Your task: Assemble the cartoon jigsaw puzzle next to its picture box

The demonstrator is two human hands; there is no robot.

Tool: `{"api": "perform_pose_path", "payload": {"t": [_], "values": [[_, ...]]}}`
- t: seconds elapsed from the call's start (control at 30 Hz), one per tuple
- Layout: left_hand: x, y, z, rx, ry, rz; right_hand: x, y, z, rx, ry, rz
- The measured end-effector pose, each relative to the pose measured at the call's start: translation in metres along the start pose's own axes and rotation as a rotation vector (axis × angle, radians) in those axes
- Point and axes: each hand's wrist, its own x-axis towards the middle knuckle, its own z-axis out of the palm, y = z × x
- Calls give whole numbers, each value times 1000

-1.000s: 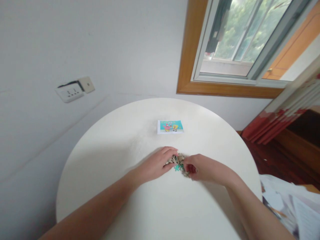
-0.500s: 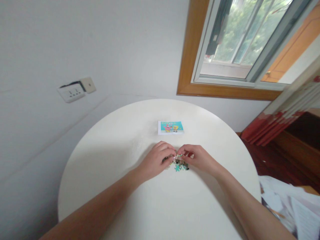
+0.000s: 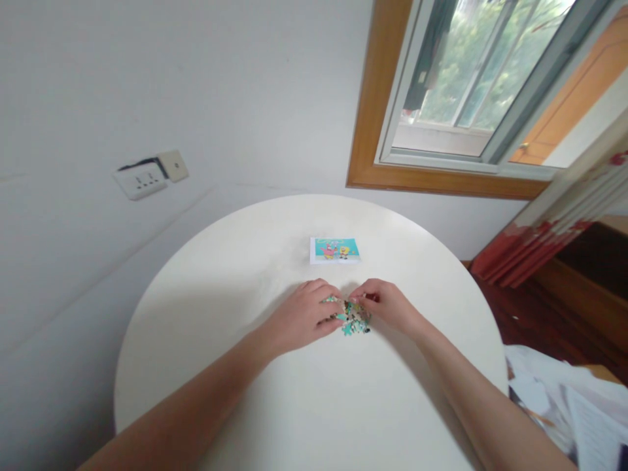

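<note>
A small heap of jigsaw pieces [image 3: 354, 318], teal and beige, lies in the middle of a round white table [image 3: 220, 294]. My left hand [image 3: 305, 315] rests on the left side of the heap, fingers curled over some of the pieces. My right hand [image 3: 386, 303] sits at the heap's right side with its fingertips pinched on pieces at the top edge. The two hands almost meet over the heap. A small picture card [image 3: 335, 250] with cartoon figures on a teal ground lies flat on the table beyond the hands.
The table stands against a white wall with a socket plate [image 3: 139, 180] at the left. A wood-framed window [image 3: 456, 104] is at the upper right. A red and white curtain [image 3: 554, 222] hangs at the right, and printed cloth [image 3: 564, 405] lies at the lower right.
My right hand has moved forward from the near right side of the heap to its far edge. The pieces are a little more bunched between both hands.
</note>
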Motion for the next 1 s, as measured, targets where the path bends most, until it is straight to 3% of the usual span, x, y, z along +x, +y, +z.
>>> {"api": "perform_pose_path", "payload": {"t": [0.1,0.17,0.3,0.4,0.57,1.0], "values": [[-3,-7,1,-135,80,-127,-4,0,-12,-125,-15,-67],[-6,-12,4,-192,77,-182,-11,2,-21,-116,-103,-66],[-11,-14,13,-224,-96,-159,-21,4,-25,-87,-287,-76],[-10,-9,20,-204,-147,-148,-18,3,-15,-131,-252,-122],[-3,-6,29,-263,-38,-140,-8,2,1,-131,-125,-155],[4,-13,13,-379,186,-317,-2,-4,-6,-85,-26,-111]]}}
